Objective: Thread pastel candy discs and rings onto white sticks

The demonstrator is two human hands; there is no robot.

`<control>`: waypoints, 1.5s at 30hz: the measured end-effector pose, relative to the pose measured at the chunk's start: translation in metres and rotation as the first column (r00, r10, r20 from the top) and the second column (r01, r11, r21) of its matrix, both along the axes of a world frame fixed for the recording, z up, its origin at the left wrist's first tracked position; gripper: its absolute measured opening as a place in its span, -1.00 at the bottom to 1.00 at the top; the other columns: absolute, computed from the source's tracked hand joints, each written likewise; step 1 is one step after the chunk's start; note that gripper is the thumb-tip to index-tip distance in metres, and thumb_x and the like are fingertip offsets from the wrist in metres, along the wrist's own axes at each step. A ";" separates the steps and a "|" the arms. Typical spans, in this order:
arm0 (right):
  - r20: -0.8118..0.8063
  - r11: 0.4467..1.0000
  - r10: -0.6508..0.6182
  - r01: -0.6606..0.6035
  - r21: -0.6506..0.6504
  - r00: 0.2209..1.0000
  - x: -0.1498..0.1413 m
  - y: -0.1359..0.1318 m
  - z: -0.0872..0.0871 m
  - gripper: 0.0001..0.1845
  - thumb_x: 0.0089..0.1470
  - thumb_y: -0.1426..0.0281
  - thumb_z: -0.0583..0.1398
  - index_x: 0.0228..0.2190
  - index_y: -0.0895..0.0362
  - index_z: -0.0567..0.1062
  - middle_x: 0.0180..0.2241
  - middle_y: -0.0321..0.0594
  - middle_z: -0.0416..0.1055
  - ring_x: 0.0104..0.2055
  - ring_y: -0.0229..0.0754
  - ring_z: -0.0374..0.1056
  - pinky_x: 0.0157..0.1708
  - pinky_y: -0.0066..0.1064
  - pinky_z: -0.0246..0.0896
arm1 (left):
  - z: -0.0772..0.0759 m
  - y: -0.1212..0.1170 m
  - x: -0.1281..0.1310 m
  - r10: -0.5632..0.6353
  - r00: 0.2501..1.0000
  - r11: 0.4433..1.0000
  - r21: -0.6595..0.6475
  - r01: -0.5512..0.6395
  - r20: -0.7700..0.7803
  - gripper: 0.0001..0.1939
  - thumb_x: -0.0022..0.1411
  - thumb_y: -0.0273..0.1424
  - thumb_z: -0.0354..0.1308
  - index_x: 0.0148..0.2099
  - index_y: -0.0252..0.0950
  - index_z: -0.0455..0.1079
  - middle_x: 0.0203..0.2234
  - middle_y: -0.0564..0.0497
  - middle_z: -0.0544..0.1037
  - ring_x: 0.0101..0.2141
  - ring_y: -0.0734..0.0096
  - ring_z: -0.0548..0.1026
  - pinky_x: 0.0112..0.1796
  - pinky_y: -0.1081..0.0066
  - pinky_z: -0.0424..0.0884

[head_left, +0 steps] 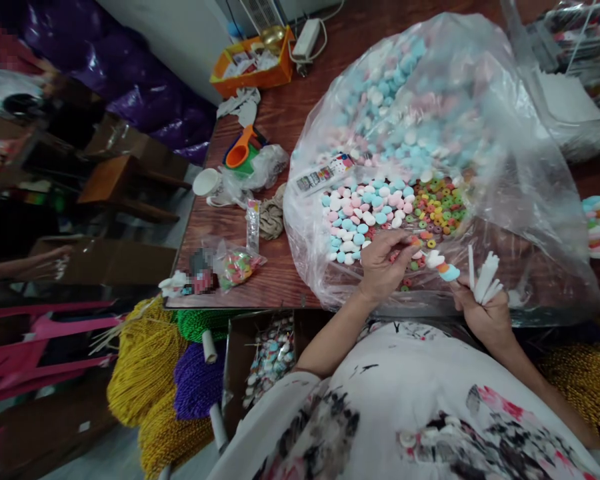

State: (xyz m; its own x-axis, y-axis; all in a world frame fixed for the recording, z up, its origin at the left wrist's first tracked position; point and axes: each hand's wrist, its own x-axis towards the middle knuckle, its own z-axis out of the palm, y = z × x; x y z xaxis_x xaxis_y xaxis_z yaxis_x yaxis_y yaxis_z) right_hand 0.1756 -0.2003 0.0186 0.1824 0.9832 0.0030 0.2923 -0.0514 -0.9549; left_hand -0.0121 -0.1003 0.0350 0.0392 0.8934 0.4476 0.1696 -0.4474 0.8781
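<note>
My left hand (pixel 384 264) pinches with thumb and forefinger at the near end of a candy stick; what lies between the fingertips is too small to make out. White, orange and blue pieces are threaded on this candy stick (pixel 443 265), whose other end runs into my right hand (pixel 484 315). That hand is closed round it and also grips a bundle of white sticks (pixel 487 279). Beneath the hands, a large clear plastic bag (pixel 310 267) holds pastel candies (pixel 347 220) in pink, white and blue. Beside them is a heap of small coloured rings (pixel 443 205).
On the wooden table (pixel 190 270), left of the bag, are a small bag of rings (pixel 237 267), a white cup (pixel 207 182) and an orange scoop (pixel 237 155). Behind stands an orange bin (pixel 253 81) near a power strip (pixel 307 39). Below the edge sits a box of candy sticks (pixel 273 353).
</note>
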 end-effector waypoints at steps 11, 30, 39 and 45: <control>0.094 0.999 0.037 -0.036 -0.005 0.995 -0.004 0.004 -0.006 -0.66 0.21 0.20 0.20 -0.54 0.11 0.46 -0.67 -0.39 0.21 -0.62 -0.32 0.12 -0.57 -0.45 0.05 | 0.012 -0.008 -0.008 -0.058 0.973 0.986 0.139 0.091 -0.223 -0.85 0.34 -0.26 0.23 -0.18 -0.19 0.56 -0.31 -0.07 0.66 -0.24 0.32 0.61 -0.12 0.22 0.57; -0.115 0.997 0.070 -0.074 -0.027 0.991 -0.004 0.001 -0.020 -0.55 0.21 0.14 0.25 -0.61 0.12 0.39 -0.69 -0.37 0.25 -0.63 -0.33 0.14 -0.57 -0.43 0.05 | 0.028 -0.010 0.003 -0.161 0.840 0.724 -0.516 0.457 0.518 -0.56 0.11 -0.03 0.41 -0.07 -0.19 0.61 -0.20 -0.07 0.68 -0.09 0.23 0.62 -0.02 0.23 0.52; 0.005 0.998 0.047 -0.047 0.037 0.999 -0.008 0.001 -0.011 -0.56 0.23 0.14 0.23 -0.58 0.13 0.43 -0.66 -0.37 0.23 -0.58 -0.33 0.12 -0.52 -0.43 0.08 | 0.022 -0.020 0.012 0.002 0.694 0.516 -0.595 0.616 0.720 -0.56 -0.06 -0.17 0.54 -0.15 -0.26 0.62 -0.16 -0.09 0.70 -0.19 0.27 0.64 -0.11 0.29 0.55; 0.034 0.996 0.070 -0.072 0.058 0.997 -0.007 -0.002 -0.008 -0.54 0.26 0.16 0.21 -0.60 0.12 0.39 -0.66 -0.37 0.21 -0.59 -0.32 0.12 -0.54 -0.43 0.06 | 0.021 -0.026 0.019 0.061 0.678 0.493 -0.613 0.617 0.732 -0.64 -0.13 -0.25 0.58 -0.28 -0.31 0.64 -0.29 -0.07 0.70 -0.32 0.40 0.61 -0.16 0.37 0.52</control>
